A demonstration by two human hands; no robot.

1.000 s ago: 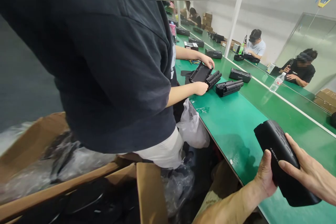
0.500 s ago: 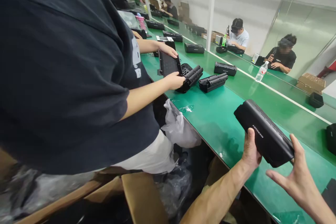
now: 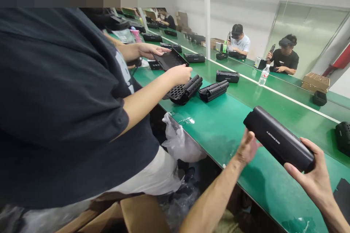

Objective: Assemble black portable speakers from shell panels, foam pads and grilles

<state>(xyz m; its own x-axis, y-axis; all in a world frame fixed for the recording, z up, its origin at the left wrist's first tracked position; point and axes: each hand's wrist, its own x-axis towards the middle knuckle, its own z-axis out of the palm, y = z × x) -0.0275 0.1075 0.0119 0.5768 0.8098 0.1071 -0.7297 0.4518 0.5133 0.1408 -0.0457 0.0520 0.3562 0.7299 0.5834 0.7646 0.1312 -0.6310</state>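
A long black casing (image 3: 277, 138) with white MERKURY lettering is held tilted above the green bench. My right hand (image 3: 314, 164) grips its near right end, thumb on the front and fingers around the top and end. Close under the other end is my left hand (image 3: 247, 149), thumb raised and fingers apart; it no longer wraps the casing, though whether a fingertip touches it is hard to see. A dark flat part (image 3: 343, 196) lies by my right forearm at the frame's edge.
A co-worker in a dark shirt (image 3: 62, 109) stands close on the left, holding a black tray-like panel (image 3: 171, 59). Black casings (image 3: 214, 91) and a water bottle (image 3: 264, 75) stand along the green bench (image 3: 213, 123). Cardboard flaps (image 3: 144, 214) and a plastic bag (image 3: 180, 140) are below.
My right hand has closed around the casing's right end, while my left hand has loosened and slid away from its lower side. The co-worker has lifted the panel off the black units.
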